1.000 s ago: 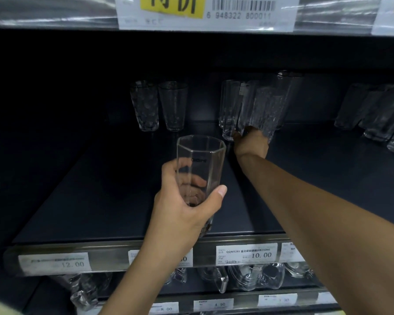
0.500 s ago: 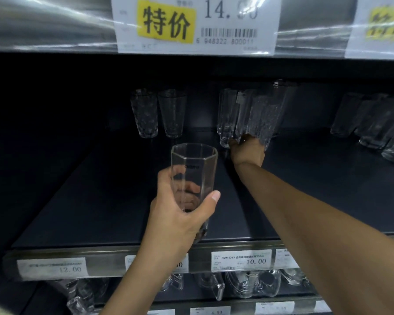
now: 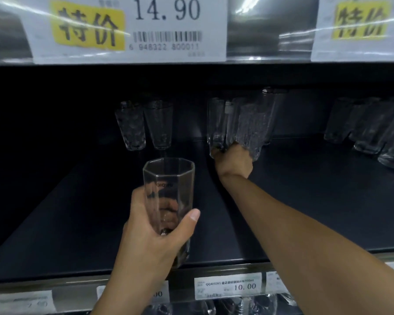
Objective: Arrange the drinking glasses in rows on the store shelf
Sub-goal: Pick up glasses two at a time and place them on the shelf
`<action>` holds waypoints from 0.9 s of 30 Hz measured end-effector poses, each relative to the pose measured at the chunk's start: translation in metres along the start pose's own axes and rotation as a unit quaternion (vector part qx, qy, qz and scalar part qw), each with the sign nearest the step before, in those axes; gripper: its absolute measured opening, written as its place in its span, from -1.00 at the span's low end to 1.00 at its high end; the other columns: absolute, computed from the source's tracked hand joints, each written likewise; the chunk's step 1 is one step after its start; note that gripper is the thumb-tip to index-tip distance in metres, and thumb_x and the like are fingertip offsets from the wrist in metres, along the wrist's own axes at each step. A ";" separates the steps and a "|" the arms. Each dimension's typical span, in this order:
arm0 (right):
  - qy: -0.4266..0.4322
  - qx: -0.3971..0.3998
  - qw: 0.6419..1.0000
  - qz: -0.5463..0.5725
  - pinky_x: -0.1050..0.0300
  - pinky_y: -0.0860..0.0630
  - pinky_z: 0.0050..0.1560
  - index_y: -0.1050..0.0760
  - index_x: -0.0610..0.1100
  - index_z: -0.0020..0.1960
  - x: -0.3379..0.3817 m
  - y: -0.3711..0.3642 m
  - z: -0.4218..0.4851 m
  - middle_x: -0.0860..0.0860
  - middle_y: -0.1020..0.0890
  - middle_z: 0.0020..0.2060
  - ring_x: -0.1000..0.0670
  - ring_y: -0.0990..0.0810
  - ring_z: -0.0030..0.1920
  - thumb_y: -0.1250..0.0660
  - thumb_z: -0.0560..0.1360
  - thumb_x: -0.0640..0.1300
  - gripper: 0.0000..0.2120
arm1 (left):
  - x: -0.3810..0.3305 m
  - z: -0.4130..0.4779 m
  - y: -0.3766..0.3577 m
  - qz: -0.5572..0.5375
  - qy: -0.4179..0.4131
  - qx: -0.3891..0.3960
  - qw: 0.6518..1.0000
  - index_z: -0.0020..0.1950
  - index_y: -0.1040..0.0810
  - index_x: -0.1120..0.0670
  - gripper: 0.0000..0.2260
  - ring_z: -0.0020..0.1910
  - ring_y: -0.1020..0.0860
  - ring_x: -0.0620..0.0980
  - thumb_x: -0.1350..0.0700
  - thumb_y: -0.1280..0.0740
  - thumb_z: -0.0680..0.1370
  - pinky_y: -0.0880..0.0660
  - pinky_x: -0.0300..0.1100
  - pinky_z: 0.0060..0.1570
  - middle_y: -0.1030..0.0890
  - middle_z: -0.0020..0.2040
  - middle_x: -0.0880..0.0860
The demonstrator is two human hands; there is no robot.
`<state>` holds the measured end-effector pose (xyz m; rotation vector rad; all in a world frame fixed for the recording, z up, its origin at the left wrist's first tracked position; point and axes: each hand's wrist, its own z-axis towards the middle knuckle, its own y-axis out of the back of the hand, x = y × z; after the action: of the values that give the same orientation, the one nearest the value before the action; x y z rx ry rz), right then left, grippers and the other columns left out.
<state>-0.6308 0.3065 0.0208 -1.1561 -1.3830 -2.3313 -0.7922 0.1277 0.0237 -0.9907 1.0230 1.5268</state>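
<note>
Two grips: L hand [image 3: 150, 235] fingers [image 3: 189, 220] wrap octagonal glass [image 3: 168, 178] over near shelf [image 3: 77, 223] edge, R hand [image 3: 233, 160] fingers clutch far ribbed glass [image 3: 251, 128].

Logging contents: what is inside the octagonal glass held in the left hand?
Nothing shows inside the octagonal glass; through its clear wall only fingers of the left hand appear. Its bottom is mostly covered by that hand, so the base cannot be checked.

Upper shelf-edge price tag [image 3: 130, 30]: reads 特价 on yellow patch [image 3: 88, 26], 14.90, and 6 948322 800011 under barcode. Right-hand tag [image 3: 359, 28]: shows 特价 on yellow. Lower shelf-edge tag [image 3: 228, 287]: reads QQM5265 and 10.00. Dark print on octagonal glass [image 3: 168, 178]: not legible.
</note>
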 end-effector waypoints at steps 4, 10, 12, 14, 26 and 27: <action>0.014 -0.006 1.000 0.006 0.10 -0.47 -0.13 -0.50 -0.25 0.13 -0.002 0.000 -0.008 -0.15 -0.64 0.02 -0.16 -0.62 0.04 -0.40 0.48 0.11 -0.55 | -0.001 0.001 -0.002 -0.002 -0.002 -0.005 1.000 0.05 -0.38 -0.23 -0.52 -0.18 -0.63 -0.21 -0.18 -0.41 0.17 -0.48 -0.48 -0.21 -0.64 -0.12 -0.17; 0.039 0.016 0.999 -0.005 0.14 -0.38 -0.15 -0.35 -0.24 0.20 -0.003 0.008 -0.023 -0.16 -0.62 0.05 -0.17 -0.61 0.06 -0.41 0.46 0.16 -0.44 | 0.001 0.001 -0.003 0.002 -0.005 -0.018 1.000 0.05 -0.38 -0.22 -0.57 -0.20 -0.63 -0.19 -0.09 -0.48 0.27 -0.49 -0.45 -0.20 -0.65 -0.14 -0.15; 0.035 0.020 0.999 -0.001 0.15 -0.36 -0.16 -0.34 -0.24 0.19 -0.005 0.013 -0.028 -0.15 -0.61 0.03 -0.18 -0.61 0.04 -0.42 0.45 0.17 -0.43 | 0.004 0.001 -0.003 0.013 -0.009 -0.019 1.000 0.06 -0.39 -0.20 -0.58 -0.21 -0.63 -0.19 0.06 -0.52 0.36 -0.49 -0.45 -0.20 -0.64 -0.15 -0.16; 0.032 0.029 0.999 0.000 0.13 -0.36 -0.15 -0.33 -0.23 0.20 -0.008 0.017 -0.033 -0.15 -0.60 0.05 -0.19 -0.60 0.05 -0.42 0.45 0.17 -0.42 | 0.005 0.001 -0.002 0.018 -0.010 -0.018 1.000 0.07 -0.39 -0.17 -0.59 -0.21 -0.63 -0.19 0.11 -0.52 0.38 -0.50 -0.44 -0.20 -0.64 -0.14 -0.18; 0.011 0.108 0.993 0.057 0.24 -0.41 -0.29 -0.44 -0.12 0.10 -0.055 0.079 -0.060 0.09 -0.59 -0.14 0.07 -0.54 -0.17 -0.52 0.31 0.10 -0.50 | 0.001 0.012 0.003 0.042 0.014 0.086 0.995 0.29 -0.20 -0.16 -0.34 -0.04 -0.53 -0.37 -0.35 -0.23 0.26 -0.43 -0.53 -0.15 -0.54 0.02 -0.10; 0.009 0.110 0.993 0.052 0.23 -0.38 -0.32 -0.44 -0.13 0.08 -0.063 0.087 -0.061 0.08 -0.58 -0.15 0.06 -0.53 -0.18 -0.52 0.31 0.11 -0.50 | 0.001 0.013 0.002 0.055 0.008 0.094 0.994 0.30 -0.17 -0.16 -0.35 -0.03 -0.51 -0.38 -0.35 -0.20 0.28 -0.42 -0.55 -0.15 -0.52 0.03 -0.12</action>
<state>-0.5747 0.1963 0.0182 -1.1116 -1.4909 -2.0542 -0.7960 0.1401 0.0269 -0.8271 1.2263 1.4812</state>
